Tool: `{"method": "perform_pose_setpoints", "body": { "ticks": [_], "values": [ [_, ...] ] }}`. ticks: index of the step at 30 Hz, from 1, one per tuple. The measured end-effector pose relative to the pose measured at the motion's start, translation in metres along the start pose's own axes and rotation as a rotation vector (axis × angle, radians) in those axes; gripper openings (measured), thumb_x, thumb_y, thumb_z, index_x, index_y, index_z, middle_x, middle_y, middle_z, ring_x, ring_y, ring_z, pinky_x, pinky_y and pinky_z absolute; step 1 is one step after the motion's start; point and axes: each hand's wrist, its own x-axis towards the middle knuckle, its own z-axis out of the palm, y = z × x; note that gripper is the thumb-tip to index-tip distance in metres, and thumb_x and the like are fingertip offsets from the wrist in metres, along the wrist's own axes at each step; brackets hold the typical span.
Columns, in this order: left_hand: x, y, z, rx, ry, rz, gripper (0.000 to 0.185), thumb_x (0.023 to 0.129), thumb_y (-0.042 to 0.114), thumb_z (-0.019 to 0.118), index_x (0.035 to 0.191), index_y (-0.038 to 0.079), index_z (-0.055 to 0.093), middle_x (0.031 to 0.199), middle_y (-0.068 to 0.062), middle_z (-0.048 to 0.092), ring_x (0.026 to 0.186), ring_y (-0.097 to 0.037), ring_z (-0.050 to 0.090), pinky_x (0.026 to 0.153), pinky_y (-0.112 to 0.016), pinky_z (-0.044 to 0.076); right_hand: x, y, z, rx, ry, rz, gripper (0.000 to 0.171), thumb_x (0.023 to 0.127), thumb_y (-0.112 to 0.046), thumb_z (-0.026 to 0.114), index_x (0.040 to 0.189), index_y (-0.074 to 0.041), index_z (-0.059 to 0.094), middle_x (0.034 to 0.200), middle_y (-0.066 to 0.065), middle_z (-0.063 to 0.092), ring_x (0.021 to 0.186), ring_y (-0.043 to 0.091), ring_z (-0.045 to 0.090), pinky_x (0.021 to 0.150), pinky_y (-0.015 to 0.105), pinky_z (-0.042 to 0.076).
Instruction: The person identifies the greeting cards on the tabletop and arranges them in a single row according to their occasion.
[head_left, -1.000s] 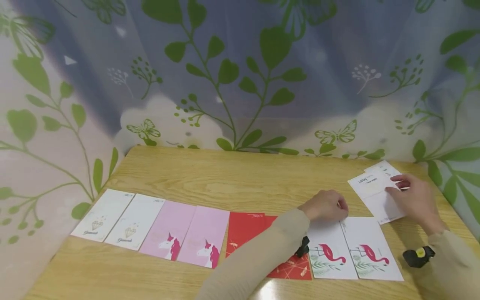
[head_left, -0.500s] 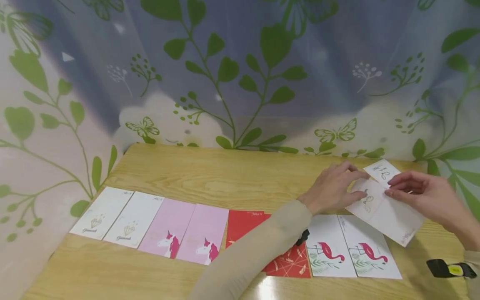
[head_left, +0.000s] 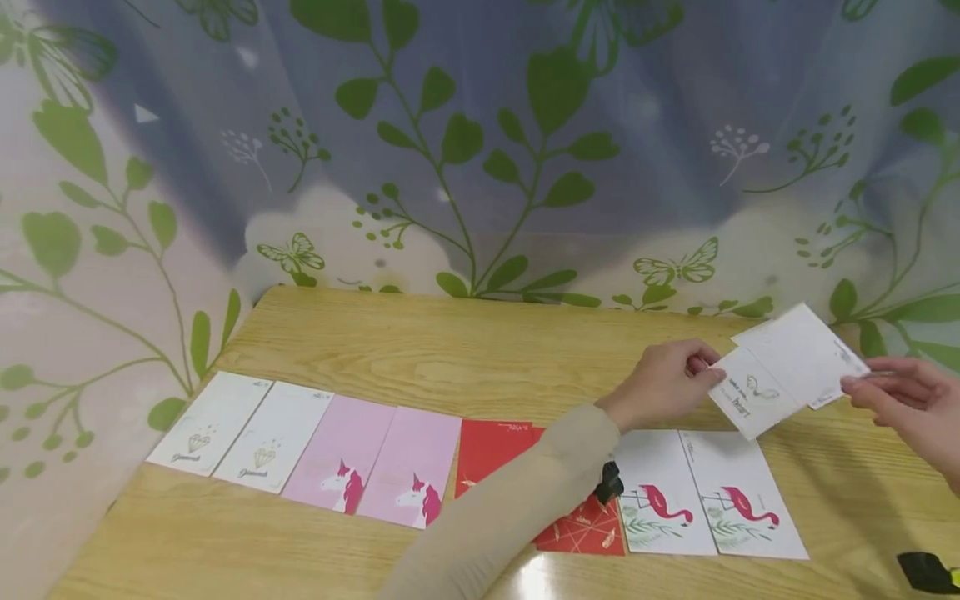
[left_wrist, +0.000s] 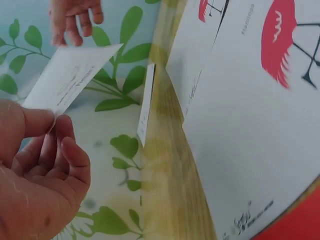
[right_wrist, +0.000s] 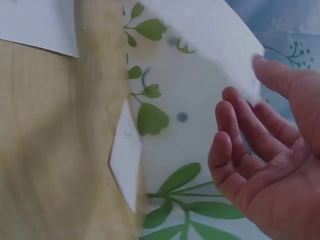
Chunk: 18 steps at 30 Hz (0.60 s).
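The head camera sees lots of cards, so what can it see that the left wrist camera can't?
Only the head view shows the whole row: diamond cards, pink unicorn cards and curtain. Only the left wrist view shows the left hand's curled fingers close up. Both show the left hand pinching a white card, the right hand, flamingo cards and the red card.

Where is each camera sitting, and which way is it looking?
Head: worn on the person's head, looking forward and down at the table and the row of cards; both hands and a beige sleeve show.
Left wrist: on the left wrist, looking along the table edge; the left hand pinches a white card, with the right hand beyond.
Right wrist: on the right wrist, looking past the table edge at the leaf curtain; the right hand touches a white card's corner.
Shared: head and left wrist views both show the flamingo cards.
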Motion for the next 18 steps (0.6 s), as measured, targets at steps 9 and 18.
{"method": "perform_pose_setpoints", "body": {
  "ticks": [9, 18],
  "values": [
    [-0.004, 0.005, 0.016, -0.118, -0.029, -0.083, 0.024, 0.096, 0.023, 0.072, 0.117, 0.014, 0.066, 0.085, 0.011, 0.066, 0.072, 0.004, 0.059, 0.067, -0.012, 0.047, -0.007, 0.004, 0.030, 0.081, -0.170, 0.110, 0.019, 0.109, -0.028, 0.049, 0.123, -0.017, 0.053, 0.097, -0.035, 0.060, 0.084, -0.010, 0.063, 0.067, 0.019, 0.056],
    [-0.005, 0.006, 0.026, -0.111, -0.032, -0.120, 0.025, 0.098, 0.029, 0.070, 0.120, 0.018, 0.064, 0.097, 0.013, 0.067, 0.077, 0.006, 0.060, 0.068, -0.013, 0.049, -0.026, 0.013, 0.016, -0.114, -0.266, 0.215, 0.052, 0.110, -0.027, 0.046, 0.126, 0.023, 0.050, 0.086, -0.031, 0.063, 0.076, -0.007, 0.062, 0.065, 0.020, 0.055]
  ]
}}
